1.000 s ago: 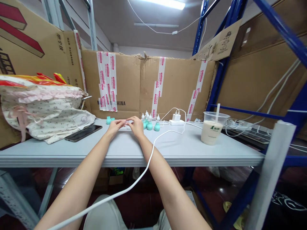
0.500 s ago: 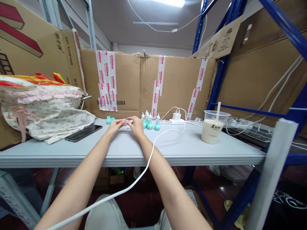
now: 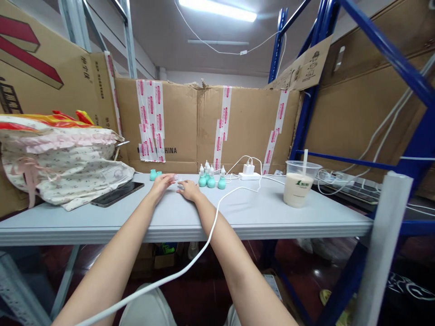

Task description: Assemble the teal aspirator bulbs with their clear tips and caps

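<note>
At the table's middle, my left hand (image 3: 162, 184) is closed, thumb and fingers pinching a small clear piece (image 3: 176, 177) whose exact kind I cannot make out. My right hand (image 3: 189, 190) is lower and just to the right, palm down, its fingers apart near the tabletop. Several mint-green squeeze bulbs with clear pointed nozzles (image 3: 211, 181) stand upright beyond my right hand. Behind my left hand are two mint-green bulbs without nozzles (image 3: 153, 174), one partly hidden by the fingers.
A phone (image 3: 117, 194) and a floral cloth bag (image 3: 68, 163) lie on the left. On the right stands a cup of milky drink (image 3: 299, 185) with a straw. A white charger (image 3: 249, 170) sits at the back, and a white cable (image 3: 217, 208) crosses over my right forearm.
My hands, which met at the fingertips before, are now apart. The right hand has lowered toward the table and its fingers have loosened. The view has tilted up slightly.
</note>
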Available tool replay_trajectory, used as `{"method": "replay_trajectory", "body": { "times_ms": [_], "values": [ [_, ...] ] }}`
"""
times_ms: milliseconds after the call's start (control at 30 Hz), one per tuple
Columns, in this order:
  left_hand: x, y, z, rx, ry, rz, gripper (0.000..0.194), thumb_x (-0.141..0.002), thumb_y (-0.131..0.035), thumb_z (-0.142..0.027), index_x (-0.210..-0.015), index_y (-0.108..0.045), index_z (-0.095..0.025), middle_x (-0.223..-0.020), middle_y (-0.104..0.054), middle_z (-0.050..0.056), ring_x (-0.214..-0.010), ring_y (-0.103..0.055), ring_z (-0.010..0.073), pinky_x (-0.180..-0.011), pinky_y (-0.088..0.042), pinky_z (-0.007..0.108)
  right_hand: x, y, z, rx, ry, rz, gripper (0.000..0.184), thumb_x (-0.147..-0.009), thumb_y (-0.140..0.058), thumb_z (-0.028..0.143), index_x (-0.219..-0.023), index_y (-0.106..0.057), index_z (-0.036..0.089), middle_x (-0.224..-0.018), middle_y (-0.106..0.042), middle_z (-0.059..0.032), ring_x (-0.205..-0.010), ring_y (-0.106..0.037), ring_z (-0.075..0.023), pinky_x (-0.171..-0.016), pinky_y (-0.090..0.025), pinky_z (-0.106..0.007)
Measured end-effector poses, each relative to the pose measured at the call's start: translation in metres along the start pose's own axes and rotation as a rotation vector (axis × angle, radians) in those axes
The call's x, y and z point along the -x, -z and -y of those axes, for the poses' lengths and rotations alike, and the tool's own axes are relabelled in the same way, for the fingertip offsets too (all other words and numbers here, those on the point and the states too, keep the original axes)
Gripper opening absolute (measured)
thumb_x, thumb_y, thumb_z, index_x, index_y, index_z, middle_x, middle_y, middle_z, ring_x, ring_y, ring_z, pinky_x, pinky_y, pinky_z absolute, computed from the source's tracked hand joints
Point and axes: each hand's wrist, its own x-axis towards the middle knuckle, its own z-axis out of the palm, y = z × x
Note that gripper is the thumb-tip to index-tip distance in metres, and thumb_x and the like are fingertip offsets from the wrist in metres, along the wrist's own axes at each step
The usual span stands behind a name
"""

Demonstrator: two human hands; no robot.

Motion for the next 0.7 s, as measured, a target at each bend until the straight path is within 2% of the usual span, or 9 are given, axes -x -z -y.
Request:
{"method": "replay_trajectory", "body": {
  "times_ms": [133,267,400,467,567,700],
  "values": [
    [0.002,-0.002,-0.001,0.025,0.016,0.011,0.039,-0.050,-0.076,-0.037,-0.077,-0.065,-0.011,-0.074,-0.065,0.005,-0.059,-0.052,0.0070,-0.062,-0.043,0.020,0.001,0.003,0.001,0.017,0.061,0.003,0.029,-0.084,-0.051,0.027,-0.112,-0.055,0.028,-0.119,-0.053,-0.0061,-0.113,-0.046,-0.0235,-0.093,-0.031,-0.046],
    [0.003,0.002,-0.002,-0.038,-0.019,-0.011,0.042,-0.050,-0.077,-0.039,-0.078,-0.065,-0.011,-0.072,-0.063,0.004,-0.058,-0.051,0.0070,-0.064,-0.043,0.021,-0.004,0.002,-0.002,0.011,0.114,-0.048,0.027,-0.081,-0.052,0.014,-0.104,-0.060,0.027,-0.112,-0.053,-0.0054,-0.105,-0.050,-0.0198,-0.089,-0.034,-0.040],
    [0.001,0.006,0.001,-0.120,-0.030,-0.029,0.036,-0.052,-0.075,-0.035,-0.076,-0.064,-0.010,-0.068,-0.060,0.003,-0.056,-0.049,0.0070,-0.062,-0.044,0.022,-0.012,-0.001,-0.006,-0.024,0.160,-0.075,0.024,-0.078,-0.055,0.011,-0.097,-0.063,0.024,-0.105,-0.054,-0.0043,-0.098,-0.052,-0.0172,-0.086,-0.038,-0.033],
    [-0.003,0.006,0.005,-0.146,-0.001,-0.038,0.031,-0.057,-0.071,-0.031,-0.079,-0.064,-0.010,-0.067,-0.058,0.002,-0.054,-0.048,0.0067,-0.060,-0.043,0.021,-0.014,-0.002,-0.008,-0.071,0.196,-0.141,0.026,-0.078,-0.051,0.006,-0.092,-0.065,0.022,-0.100,-0.054,-0.0034,-0.092,-0.053,-0.0147,-0.085,-0.039,-0.029],
    [-0.009,0.004,0.014,-0.183,0.060,-0.091,0.026,-0.065,-0.062,-0.023,-0.088,-0.062,-0.011,-0.065,-0.055,0.000,-0.054,-0.047,0.0068,-0.058,-0.042,0.020,-0.015,-0.001,-0.009,-0.205,0.222,-0.309,0.034,-0.077,-0.042,-0.001,-0.088,-0.066,0.020,-0.095,-0.054,-0.0032,-0.082,-0.054,-0.0112,-0.080,-0.041,-0.024],
    [-0.015,0.001,0.023,-0.236,0.100,-0.162,0.024,-0.070,-0.054,-0.018,-0.093,-0.059,-0.012,-0.069,-0.053,0.001,-0.057,-0.048,0.0088,-0.056,-0.042,0.021,-0.016,-0.002,-0.009,-0.369,0.192,-0.469,0.038,-0.076,-0.040,-0.001,-0.095,-0.065,0.020,-0.092,-0.058,-0.0038,-0.083,-0.055,-0.0122,-0.081,-0.043,-0.024]
  ]
}}
